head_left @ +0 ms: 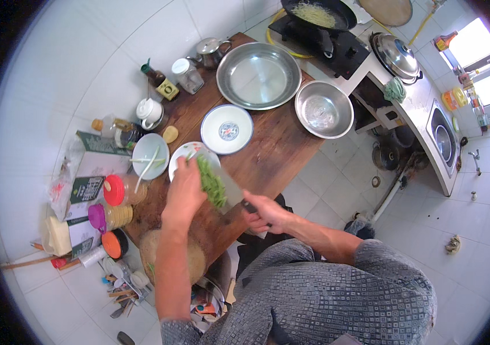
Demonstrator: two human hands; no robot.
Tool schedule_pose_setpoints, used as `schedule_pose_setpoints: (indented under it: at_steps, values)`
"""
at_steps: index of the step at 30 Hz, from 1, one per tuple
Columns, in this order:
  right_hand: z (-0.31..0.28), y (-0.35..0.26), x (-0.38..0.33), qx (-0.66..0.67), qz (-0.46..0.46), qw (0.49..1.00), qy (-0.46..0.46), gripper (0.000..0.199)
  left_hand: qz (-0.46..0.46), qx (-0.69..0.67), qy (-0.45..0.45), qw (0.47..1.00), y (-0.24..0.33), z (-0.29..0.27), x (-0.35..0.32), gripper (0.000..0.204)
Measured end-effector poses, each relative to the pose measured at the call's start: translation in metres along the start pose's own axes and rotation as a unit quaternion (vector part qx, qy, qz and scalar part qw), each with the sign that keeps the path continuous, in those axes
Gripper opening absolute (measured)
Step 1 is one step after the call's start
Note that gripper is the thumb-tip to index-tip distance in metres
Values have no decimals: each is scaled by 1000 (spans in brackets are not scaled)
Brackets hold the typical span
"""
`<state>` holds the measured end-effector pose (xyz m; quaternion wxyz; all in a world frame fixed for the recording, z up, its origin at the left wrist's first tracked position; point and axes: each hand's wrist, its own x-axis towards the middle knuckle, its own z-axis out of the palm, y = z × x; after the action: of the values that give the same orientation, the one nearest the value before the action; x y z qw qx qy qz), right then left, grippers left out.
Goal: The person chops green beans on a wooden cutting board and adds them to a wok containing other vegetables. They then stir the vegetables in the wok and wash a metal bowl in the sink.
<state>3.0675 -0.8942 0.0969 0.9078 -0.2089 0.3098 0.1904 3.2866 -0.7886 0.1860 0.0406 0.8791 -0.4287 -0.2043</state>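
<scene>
My right hand (269, 214) is closed around the handle of a cleaver (234, 194). Its flat blade is tilted toward a white plate (178, 154) and carries a heap of chopped green vegetable (212, 181). My left hand (185, 185) is at the near side of that plate, against the greens; its fingers are blurred and partly hidden, so their grip is unclear. A pale bowl (146, 150) with white-green scallion stalks (152, 162) stands to the left. Below my left forearm, a round cutting board (196, 260) is partly covered.
On the wooden table (268, 158) stand a patterned plate (227, 130), a wide steel basin (259, 72) and a smaller steel bowl (324, 109). Bottles and jars (119, 190) line the wall side. A wok (319, 14) with pale shreds sits on the stove (345, 57).
</scene>
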Motion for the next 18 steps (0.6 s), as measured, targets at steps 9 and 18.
schedule_pose_setpoints:
  at_steps: [9,18]
  values:
    - [-142,-104,-98,64,-205,966,140,72,274,26,64,959,212,46,205,35]
    - [-202,-154,-112,-30,-324,852,409,44,334,-153,51,929,242,152,263,77]
